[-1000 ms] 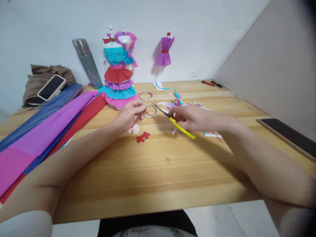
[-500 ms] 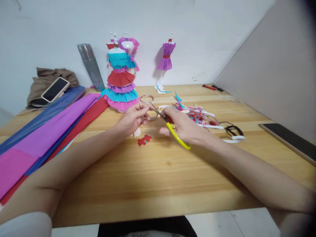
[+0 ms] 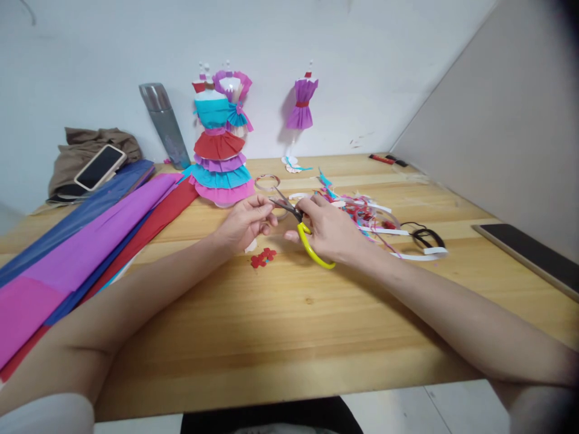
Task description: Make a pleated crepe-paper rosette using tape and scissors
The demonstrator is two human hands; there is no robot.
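My right hand (image 3: pixel 326 228) grips yellow-handled scissors (image 3: pixel 315 255), whose blades are spread and point toward my left fingertips. My left hand (image 3: pixel 248 222) is closed in a pinch close to the blade tips; whatever lies between its fingers is too small to make out. Below my left hand, small red flower-shaped cutouts (image 3: pixel 262 258) lie on the wooden table (image 3: pixel 289 337). A pale scrap (image 3: pixel 251 245) shows just under that hand. Behind the scissors is a roll of tape (image 3: pixel 268 182), and a second ring is partly hidden by my fingers.
Miniature dress forms in crepe-paper dresses (image 3: pixel 219 144) stand at the back, another in a purple dress (image 3: pixel 303 105) further right. Coloured paper scraps (image 3: pixel 357 211) pile beyond my right hand. Folded crepe paper (image 3: pixel 104 241), a phone (image 3: pixel 100 167) and a bottle (image 3: pixel 165 126) are left; a dark tablet (image 3: pixel 529 253) is right.
The scissors have turned a little and their blades have spread apart. My right hand has shifted slightly; my left hand keeps its pinch in about the same place.
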